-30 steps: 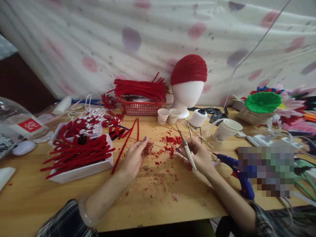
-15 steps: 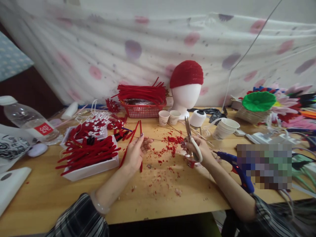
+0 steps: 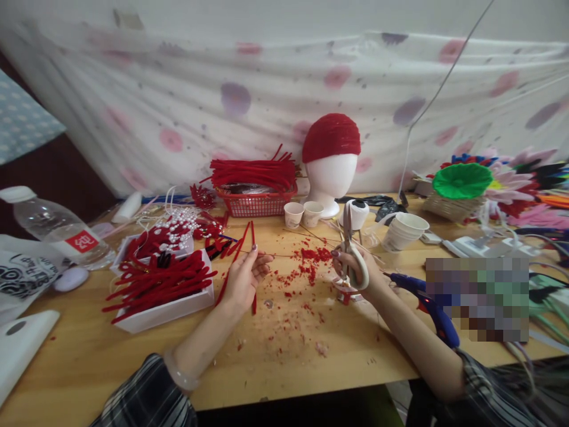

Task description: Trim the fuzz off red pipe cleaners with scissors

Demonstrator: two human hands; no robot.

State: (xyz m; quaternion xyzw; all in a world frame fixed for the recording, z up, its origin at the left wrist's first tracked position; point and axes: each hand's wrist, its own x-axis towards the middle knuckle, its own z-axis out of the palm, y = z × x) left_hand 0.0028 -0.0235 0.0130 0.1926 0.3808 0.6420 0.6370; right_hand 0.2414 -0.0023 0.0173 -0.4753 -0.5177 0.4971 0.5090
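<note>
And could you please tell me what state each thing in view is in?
Left hand: pinching a thin wire
Right hand: closed on scissors
Scissors: blades up, apparently nearly closed
Red scraps: scattered
Box: open, heaped with red stems
Basket: piled above its rim
Bottle: capped
Dummy head: upright, red-topped
Two small cups: mouths up
Bigger cups: nested, tilted
Glue gun: lying down, red light showing
</note>
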